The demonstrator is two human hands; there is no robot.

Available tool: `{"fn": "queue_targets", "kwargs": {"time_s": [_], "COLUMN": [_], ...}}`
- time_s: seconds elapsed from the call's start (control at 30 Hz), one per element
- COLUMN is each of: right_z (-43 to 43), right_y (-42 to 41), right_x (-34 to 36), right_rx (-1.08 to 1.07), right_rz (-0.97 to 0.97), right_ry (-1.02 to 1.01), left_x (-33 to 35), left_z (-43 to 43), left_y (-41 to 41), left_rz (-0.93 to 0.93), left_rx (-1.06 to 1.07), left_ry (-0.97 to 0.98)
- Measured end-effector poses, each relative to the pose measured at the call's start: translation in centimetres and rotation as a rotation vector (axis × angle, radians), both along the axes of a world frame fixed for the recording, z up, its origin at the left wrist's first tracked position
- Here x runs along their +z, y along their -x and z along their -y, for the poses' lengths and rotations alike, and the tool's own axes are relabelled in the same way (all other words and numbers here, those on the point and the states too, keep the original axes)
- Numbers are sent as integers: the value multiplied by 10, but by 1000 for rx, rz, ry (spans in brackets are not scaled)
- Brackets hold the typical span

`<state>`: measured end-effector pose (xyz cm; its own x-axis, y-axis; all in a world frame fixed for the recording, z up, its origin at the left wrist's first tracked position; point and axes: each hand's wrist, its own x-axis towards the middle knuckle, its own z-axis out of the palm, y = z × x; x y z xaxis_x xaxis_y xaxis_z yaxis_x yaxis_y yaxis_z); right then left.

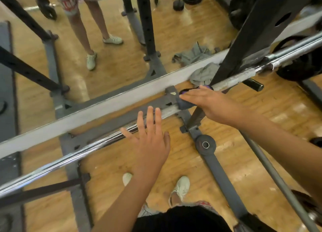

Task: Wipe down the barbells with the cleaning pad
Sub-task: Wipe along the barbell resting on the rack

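Note:
A chrome barbell [57, 162] runs from the lower left to the upper right, resting in a black squat rack. My right hand [211, 103] lies flat over a dark purple cleaning pad [186, 103] wrapped on the bar near the rack upright. Straight fingers press the pad down. My left hand [150, 139] hovers open just above the bar, to the left of the pad, fingers spread. White residue coats the knurled stretch of bar [238, 78] to the right of the pad.
A black rack upright [257, 31] crosses the bar at upper right. A wall mirror with a pale sill [104, 109] stands right behind the bar. A grey cloth [203, 74] lies on the floor. Weight plates [299, 66] load the bar's right end. A grey rail [278, 176] slants down at the right.

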<state>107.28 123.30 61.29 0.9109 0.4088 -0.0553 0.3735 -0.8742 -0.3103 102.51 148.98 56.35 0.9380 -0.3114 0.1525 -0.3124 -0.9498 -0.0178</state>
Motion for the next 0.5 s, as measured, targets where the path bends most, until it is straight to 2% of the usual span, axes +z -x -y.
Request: {"fn": "queue_targets", "kwargs": {"time_s": [0.13, 0.27, 0.4, 0.5], "right_z": [13, 24, 7, 33], "right_y": [4, 5, 6, 3], "right_x": [1, -2, -15, -5], "right_rx": [85, 142, 237, 234], "right_rz": [74, 156, 111, 104], "right_ry": [-12, 66, 45, 41], "left_x": [-4, -7, -13, -15], "left_z": [-1, -1, -2, -2], "left_y": [0, 0, -2, -2], "left_rz": [17, 23, 58, 81], "left_rx": [-1, -3, 6, -5], "left_ry": [23, 30, 41, 41]}}
